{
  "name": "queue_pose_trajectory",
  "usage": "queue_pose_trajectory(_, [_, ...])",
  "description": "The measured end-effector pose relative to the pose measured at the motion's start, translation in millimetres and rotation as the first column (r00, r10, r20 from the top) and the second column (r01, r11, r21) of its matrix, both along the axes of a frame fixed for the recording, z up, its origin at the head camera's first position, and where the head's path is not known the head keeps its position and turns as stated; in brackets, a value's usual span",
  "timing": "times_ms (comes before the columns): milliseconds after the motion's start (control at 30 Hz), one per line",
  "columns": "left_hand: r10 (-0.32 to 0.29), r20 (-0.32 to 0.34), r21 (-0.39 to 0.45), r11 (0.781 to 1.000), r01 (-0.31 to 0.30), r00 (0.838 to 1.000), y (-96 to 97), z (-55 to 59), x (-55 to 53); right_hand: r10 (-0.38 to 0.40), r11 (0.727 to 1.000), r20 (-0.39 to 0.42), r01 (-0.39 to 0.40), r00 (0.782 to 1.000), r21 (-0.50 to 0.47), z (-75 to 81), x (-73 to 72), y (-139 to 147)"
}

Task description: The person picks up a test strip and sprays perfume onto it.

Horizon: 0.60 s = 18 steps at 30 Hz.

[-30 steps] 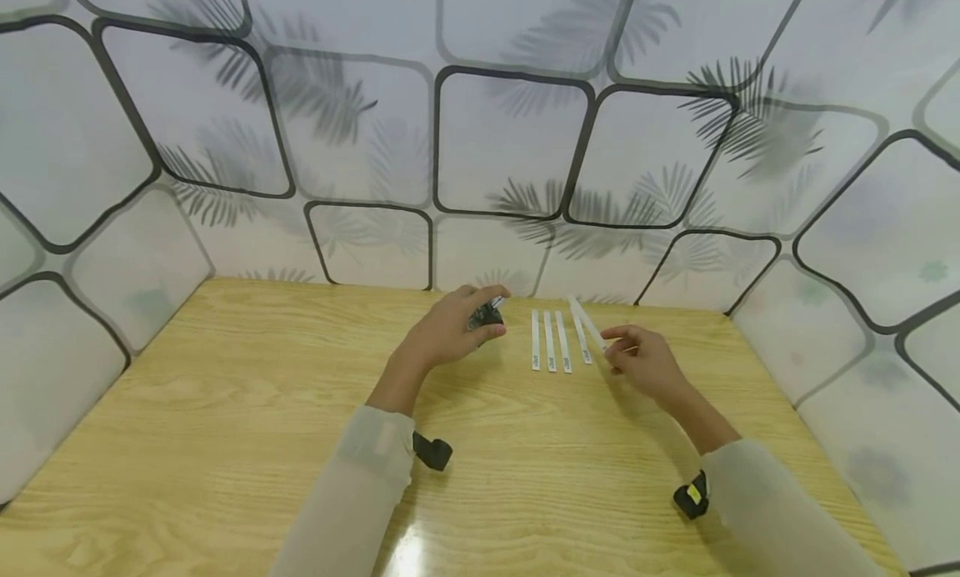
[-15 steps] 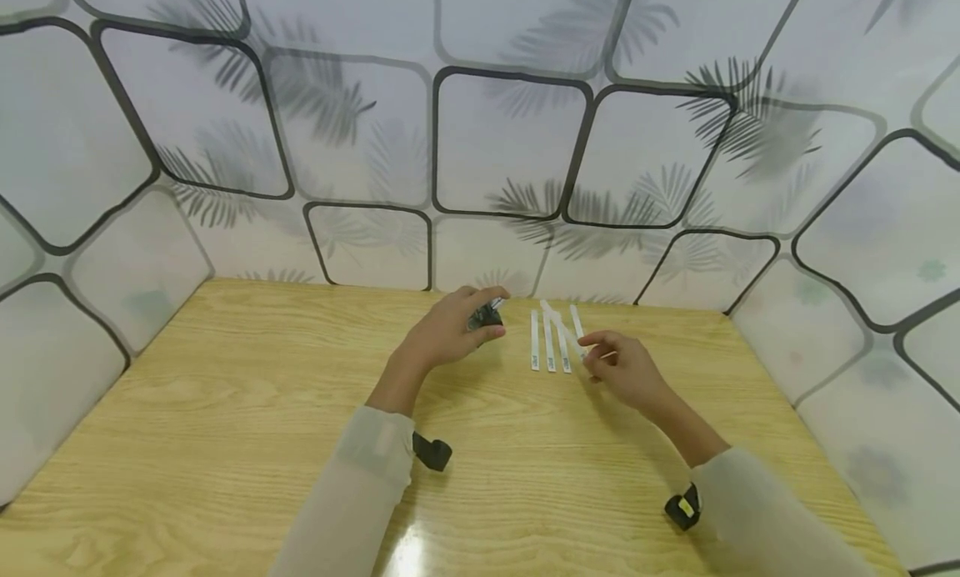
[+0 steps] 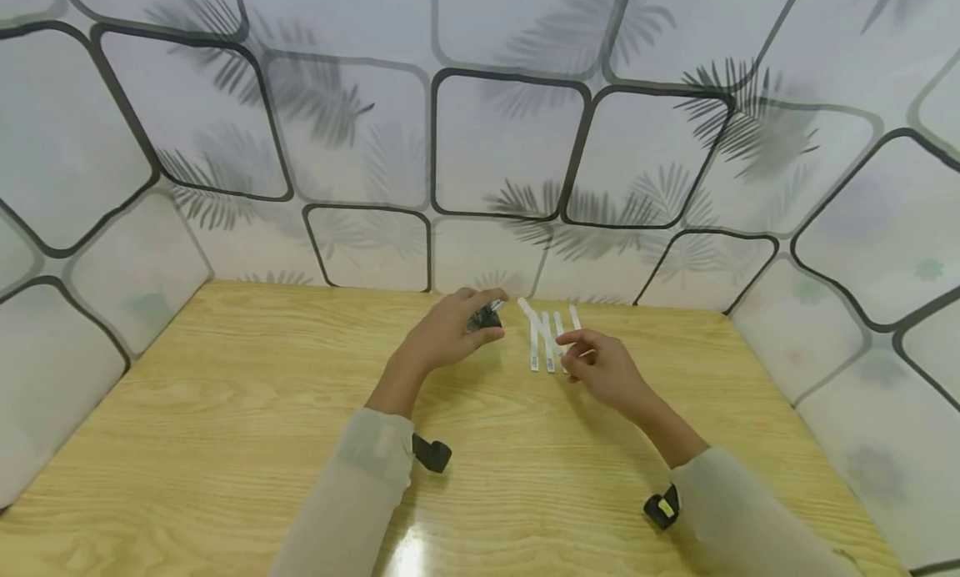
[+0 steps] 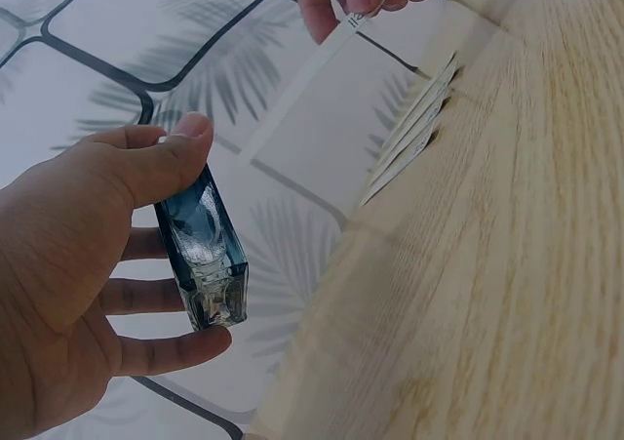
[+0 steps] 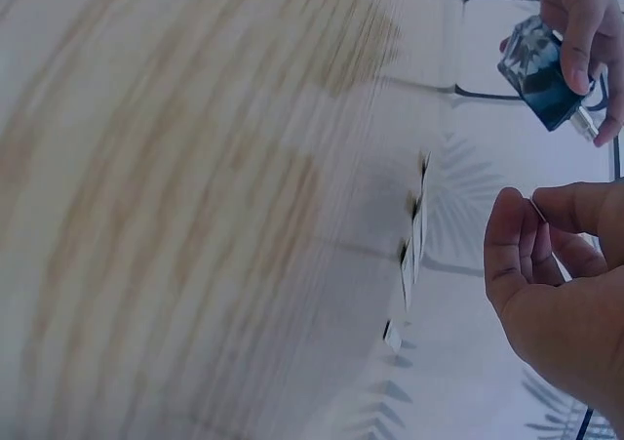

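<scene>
My left hand (image 3: 447, 331) grips a blue glass perfume bottle (image 4: 203, 230) above the table. In the right wrist view, the silver spray neck (image 5: 584, 123) of the bottle shows, with a finger by its tip. My right hand (image 3: 606, 374) pinches one end of a white paper test strip (image 4: 302, 87) between thumb and fingers; its free end slants up toward the bottle, apart from it. Below, several more white strips (image 3: 534, 343) lie side by side on the table, small dark print at their near ends. The held strip and right hand partly cover some of them.
The wood-grain table (image 3: 300, 444) meets a patterned backdrop (image 3: 510, 143) just behind the strips. Both forearms reach over the table in pale sleeves (image 3: 345, 494), a black wrist camera (image 3: 432, 454) on the left one and another (image 3: 663, 508) on the right.
My right hand has moved left with the pinched strip, bringing its free end over the leftmost strips and nearer the bottle. The left hand and bottle have stayed in place.
</scene>
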<state>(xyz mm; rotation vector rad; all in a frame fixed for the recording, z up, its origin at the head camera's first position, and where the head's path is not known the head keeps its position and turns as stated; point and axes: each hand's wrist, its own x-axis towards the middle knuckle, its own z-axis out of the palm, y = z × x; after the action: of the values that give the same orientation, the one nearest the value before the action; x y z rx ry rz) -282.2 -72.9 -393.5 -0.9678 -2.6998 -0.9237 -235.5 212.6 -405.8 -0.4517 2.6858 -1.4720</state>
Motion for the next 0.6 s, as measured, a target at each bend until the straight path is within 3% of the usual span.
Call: queue_pose_trajectory(600, [0.017, 0.006, -0.017, 1.000, -0.017, 1.000, -1.4, -2.5, 0.0, 0.035, 0.997, 0.011, -0.034, 0.999, -0.065, 2.3, 7.8, -18])
